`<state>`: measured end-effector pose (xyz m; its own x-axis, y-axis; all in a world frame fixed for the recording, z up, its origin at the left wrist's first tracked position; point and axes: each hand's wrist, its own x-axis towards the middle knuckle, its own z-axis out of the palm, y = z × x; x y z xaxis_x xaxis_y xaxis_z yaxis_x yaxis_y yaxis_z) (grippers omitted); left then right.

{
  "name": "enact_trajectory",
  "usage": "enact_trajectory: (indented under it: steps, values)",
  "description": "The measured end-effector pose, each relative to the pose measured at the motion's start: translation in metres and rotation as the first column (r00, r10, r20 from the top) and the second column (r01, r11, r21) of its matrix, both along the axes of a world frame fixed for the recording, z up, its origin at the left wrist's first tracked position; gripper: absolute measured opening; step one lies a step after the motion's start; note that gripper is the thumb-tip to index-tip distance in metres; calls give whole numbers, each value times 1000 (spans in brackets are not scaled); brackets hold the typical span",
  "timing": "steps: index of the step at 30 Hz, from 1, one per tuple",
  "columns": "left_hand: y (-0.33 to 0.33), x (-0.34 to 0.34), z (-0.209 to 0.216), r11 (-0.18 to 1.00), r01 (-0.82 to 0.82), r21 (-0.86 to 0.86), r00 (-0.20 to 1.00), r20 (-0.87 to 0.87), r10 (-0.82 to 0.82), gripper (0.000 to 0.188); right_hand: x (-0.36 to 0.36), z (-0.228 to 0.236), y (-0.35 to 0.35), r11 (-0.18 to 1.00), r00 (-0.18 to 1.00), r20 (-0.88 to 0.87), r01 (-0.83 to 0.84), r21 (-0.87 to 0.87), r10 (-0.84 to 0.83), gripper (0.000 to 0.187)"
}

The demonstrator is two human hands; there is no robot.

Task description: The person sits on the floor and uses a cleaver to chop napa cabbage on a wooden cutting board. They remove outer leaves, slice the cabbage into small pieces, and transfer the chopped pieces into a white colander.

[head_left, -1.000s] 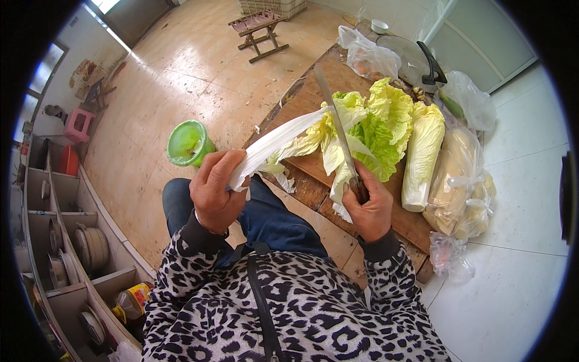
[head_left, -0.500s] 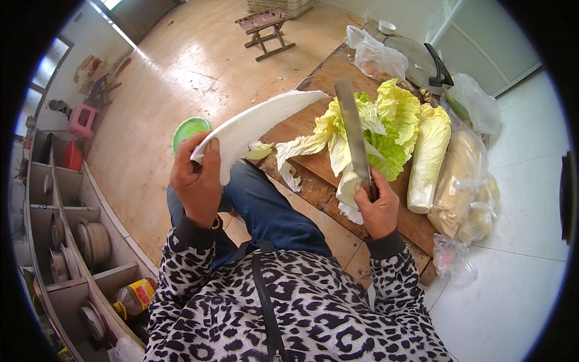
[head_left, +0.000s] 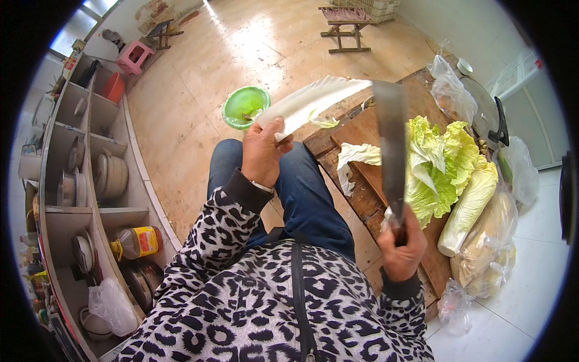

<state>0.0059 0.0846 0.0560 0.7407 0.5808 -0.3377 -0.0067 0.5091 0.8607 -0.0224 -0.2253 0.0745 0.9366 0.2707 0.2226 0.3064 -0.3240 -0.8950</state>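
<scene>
The left hand (head_left: 263,155) is pinching a white cabbage leaf (head_left: 319,98) between its fingers by one end, presumably to leave its length free; the right hand (head_left: 403,246) is wrapping its fingers around the handle of a knife (head_left: 391,145), whose blurred blade is standing by the leaf's far tip, contact impossible to tell; beyond, leafy cabbage (head_left: 440,166) is lying on a board (head_left: 365,134) on the counter (head_left: 321,148), a pale cabbage head (head_left: 469,210) alongside, apparently for easy reach; a green bowl (head_left: 231,113) is standing past the knees.
</scene>
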Motion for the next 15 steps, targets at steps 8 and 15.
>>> enact_trajectory:
  steps: [8,15]
  values:
    - [-28,-10,-40,884,399,-242,880,373,-295,26,1,8,40,930,850,415,-209,-302,326,63]
    - [-45,-26,-25,654,604,-455,761,572,-306,30,10,-7,32,888,792,516,-69,-454,325,57]
